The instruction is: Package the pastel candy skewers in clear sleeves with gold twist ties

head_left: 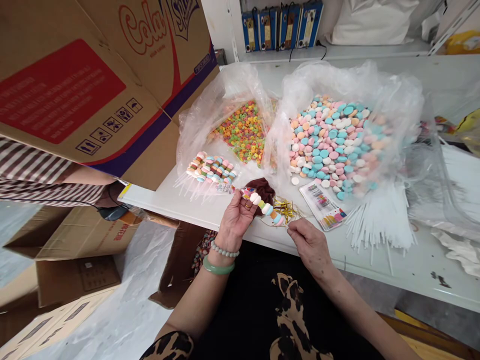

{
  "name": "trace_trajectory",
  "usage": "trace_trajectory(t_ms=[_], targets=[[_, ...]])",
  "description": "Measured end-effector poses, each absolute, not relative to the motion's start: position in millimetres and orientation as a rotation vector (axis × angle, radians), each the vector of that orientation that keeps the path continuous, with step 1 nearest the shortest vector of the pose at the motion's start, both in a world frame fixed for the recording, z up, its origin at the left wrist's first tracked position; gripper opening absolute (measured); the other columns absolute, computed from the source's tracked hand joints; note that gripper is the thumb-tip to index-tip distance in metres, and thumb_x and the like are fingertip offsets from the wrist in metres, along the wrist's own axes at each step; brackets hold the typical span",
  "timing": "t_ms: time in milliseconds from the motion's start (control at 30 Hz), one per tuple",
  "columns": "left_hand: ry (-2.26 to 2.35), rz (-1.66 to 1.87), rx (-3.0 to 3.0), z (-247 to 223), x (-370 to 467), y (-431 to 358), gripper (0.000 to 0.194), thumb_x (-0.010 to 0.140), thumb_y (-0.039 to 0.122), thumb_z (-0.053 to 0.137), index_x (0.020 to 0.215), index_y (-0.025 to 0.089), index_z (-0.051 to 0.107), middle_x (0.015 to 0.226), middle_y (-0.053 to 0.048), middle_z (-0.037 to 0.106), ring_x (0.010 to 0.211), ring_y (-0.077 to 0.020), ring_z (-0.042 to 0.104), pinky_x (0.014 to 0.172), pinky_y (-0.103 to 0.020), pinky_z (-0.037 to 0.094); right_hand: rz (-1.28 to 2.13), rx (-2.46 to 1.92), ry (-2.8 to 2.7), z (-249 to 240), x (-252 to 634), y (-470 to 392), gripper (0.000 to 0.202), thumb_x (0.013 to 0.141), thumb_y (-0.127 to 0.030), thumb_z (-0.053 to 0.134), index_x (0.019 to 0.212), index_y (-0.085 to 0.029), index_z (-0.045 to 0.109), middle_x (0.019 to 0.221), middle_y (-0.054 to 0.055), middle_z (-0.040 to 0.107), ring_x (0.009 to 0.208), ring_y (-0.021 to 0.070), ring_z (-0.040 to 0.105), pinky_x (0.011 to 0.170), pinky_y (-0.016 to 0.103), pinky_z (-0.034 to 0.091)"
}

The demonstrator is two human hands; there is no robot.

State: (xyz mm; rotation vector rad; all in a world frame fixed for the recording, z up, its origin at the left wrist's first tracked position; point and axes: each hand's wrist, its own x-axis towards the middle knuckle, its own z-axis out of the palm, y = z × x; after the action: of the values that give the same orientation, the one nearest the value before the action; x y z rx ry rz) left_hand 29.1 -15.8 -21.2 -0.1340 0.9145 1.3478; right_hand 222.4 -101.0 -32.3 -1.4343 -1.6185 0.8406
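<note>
The candy stick (267, 209) slants between both hands over the near edge of the surface (180, 197), beside gold ties (287, 210). It looks light, its candies likely brittle and smooth, so best pinched gently at the ends. The left hand (237, 217), palm turned up, grips its label end; the right hand (309, 245), knuckles up, seems to pinch the far-right tip.

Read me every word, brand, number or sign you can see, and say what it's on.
"Cola": big cardboard box.
"Sp", rest unclear: same box, top.
Up arrows and umbrella sign: same box.
Too small or blurred: red panel, oval label, floor carton, printed packet, blue boxes.
</note>
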Motion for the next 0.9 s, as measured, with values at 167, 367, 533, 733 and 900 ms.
trace_trajectory(t_ms=[167,367,533,733,900], targets=[[0.902,1.487,0.143,-26.1,25.1,-19.9,0.007,0.080,0.020,0.071,0.079,0.017,0.065,0.078,-0.002,0.072,0.075,-0.0139,0.069,0.075,-0.028,0.056,0.743,-1.488,-1.681,-35.6,225.7,-102.2,0.016,0.092,-0.024,0.048,0.079,-0.024,0.057,0.079,0.002,0.059,0.075,0.0176,0.057,0.071,0.029,0.043],[0.957,1.387,0.413,-29.0,24.4,-24.2,0.014,0.070,0.022,0.079,0.077,0.014,0.070,0.076,-0.002,0.071,0.069,-0.0115,0.065,0.069,-0.023,0.053,0.603,-1.479,-1.735,-35.4,225.3,-103.6,0.024,0.096,-0.026,0.041,0.078,-0.024,0.056,0.075,0.004,0.053,0.073,0.0190,0.053,0.070,0.031,0.042],[0.886,1.306,0.393,-37.2,26.4,-28.0,0.023,0.068,0.031,0.082,0.081,0.015,0.071,0.079,-0.003,0.071,0.070,-0.0134,0.065,0.070,-0.026,0.054,0.750,-1.458,-1.677,-45.2,222.9,-99.6,0.016,0.092,-0.026,0.047,0.080,-0.024,0.058,0.078,0.003,0.058,0.076,0.0186,0.055,0.074,0.031,0.044],[0.941,1.267,0.452,-44.2,37.2,-36.9,0.026,0.063,0.027,0.085,0.080,0.012,0.072,0.079,-0.005,0.072,0.073,-0.0141,0.066,0.076,-0.027,0.052,1.469,-1.493,-1.171,-51.6,212.4,-89.6,0.013,0.074,-0.031,0.060,0.068,-0.021,0.055,0.060,-0.004,0.050,0.049,0.0103,0.037,0.045,0.024,0.029],[0.992,1.151,0.461,-46.9,39.7,-39.9,0.035,0.062,0.035,0.085,0.084,0.012,0.072,0.082,-0.008,0.072,0.075,-0.0194,0.067,0.076,-0.034,0.053,1.822,-1.388,-0.858,-51.9,203.3,-85.0,0.020,0.065,-0.036,0.065,0.070,-0.020,0.054,0.053,-0.007,0.045,0.039,0.0056,0.020,0.038,0.022,0.012]])
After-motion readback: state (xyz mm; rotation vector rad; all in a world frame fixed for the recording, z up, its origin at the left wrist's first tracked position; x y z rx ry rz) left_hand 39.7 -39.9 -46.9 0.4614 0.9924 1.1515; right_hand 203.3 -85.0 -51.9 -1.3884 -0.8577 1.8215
